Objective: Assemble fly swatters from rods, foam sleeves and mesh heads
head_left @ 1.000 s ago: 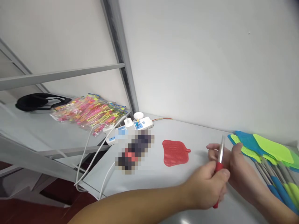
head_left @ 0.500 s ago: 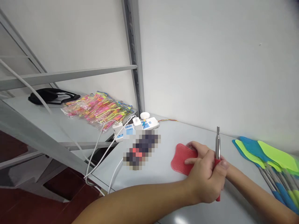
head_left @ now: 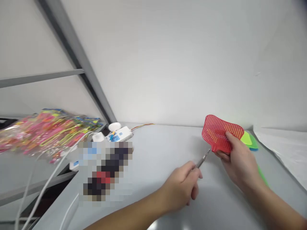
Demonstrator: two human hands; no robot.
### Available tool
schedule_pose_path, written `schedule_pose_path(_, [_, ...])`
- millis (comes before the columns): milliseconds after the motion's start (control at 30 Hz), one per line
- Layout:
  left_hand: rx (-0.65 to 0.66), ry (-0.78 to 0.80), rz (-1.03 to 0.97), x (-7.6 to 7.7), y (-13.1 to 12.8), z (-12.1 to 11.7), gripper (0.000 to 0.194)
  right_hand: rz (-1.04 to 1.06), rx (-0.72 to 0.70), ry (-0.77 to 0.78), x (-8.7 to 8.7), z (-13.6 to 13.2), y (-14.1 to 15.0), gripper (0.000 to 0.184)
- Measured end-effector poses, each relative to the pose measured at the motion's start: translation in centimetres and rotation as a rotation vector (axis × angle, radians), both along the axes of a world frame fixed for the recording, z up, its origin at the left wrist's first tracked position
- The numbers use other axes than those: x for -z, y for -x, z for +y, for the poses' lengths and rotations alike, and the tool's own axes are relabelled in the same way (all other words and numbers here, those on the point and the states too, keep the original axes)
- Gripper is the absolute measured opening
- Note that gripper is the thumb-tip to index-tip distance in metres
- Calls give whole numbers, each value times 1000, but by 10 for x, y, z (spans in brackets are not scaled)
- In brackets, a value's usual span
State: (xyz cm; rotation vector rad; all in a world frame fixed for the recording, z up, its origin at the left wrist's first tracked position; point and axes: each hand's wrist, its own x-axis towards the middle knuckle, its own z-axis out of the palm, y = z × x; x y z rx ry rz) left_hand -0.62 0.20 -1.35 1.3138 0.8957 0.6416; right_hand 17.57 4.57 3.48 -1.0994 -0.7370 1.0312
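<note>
Packet of bright plastic toys [head_left: 45, 134] is lying at left, power strip [head_left: 119, 134] is sitting along the far edge of the table [head_left: 163, 150], open tabletop is spreading rightward; left hand [head_left: 181, 188] is closing narrowly around a metal shaft [head_left: 203, 159], its tip just beside the red fly swatter [head_left: 217, 131] pinched by the right hand [head_left: 240, 166].

One camera worn on the person's head looks forward and down across a pale grey surface [head_left: 163, 150] toward a white wall [head_left: 168, 64] behind it. The view sits close: the left hand [head_left: 182, 188] and right hand [head_left: 240, 163] fill the frame's lower right.
</note>
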Motion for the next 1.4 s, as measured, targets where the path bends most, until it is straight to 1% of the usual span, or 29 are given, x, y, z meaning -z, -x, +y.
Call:
schedule_pose_path(33, [13, 5, 19, -1, 0, 0, 31, 4, 55, 12, 0, 0, 0, 22])
schedule_pose_path(100, [26, 22, 35, -2, 1, 0, 32, -2, 133, 33, 1, 1, -1, 24])
schedule_pose_path(167, [21, 36, 31, -3, 1, 0, 34, -32, 151, 30, 3, 0, -1, 30])
schedule_pose_path(367, [44, 35, 16, -6, 2, 1, 37, -104, 118, 35, 5, -2, 2, 39])
schedule_pose_path(567, [66, 47, 1, -9, 5, 3, 36, -69, 65, 4, 3, -1, 3, 31])
schedule_pose_path(700, [121, 70, -46, -11, 9, 8, 34, -55, 49, 2, 5, 0, 4, 26])
schedule_pose_path(800, [146, 92, -60, -14, 11, 11, 34, -2, 34, -5, 6, 1, 6, 26])
schedule_pose_path(900, [156, 99, -29, -16, 11, 12, 34, 82, -8, -17, 7, 3, 8, 28])
schedule_pose_path(967, [151, 103, 28, -15, 10, 11, 34, 102, -43, -10, 7, 4, 8, 32])
schedule_pose_path(1100, [100, 113, 142, -11, 7, 7, 31, 41, -62, -7, 6, 5, 7, 33])
schedule_pose_path(1233, [82, 110, 75, -10, 6, 7, 29, 3, -85, -30, 3, 4, 6, 34])
schedule_pose_path(1400, [112, 158, -24, -13, 7, 11, 30, 9, -106, -39, 0, 4, 5, 35])
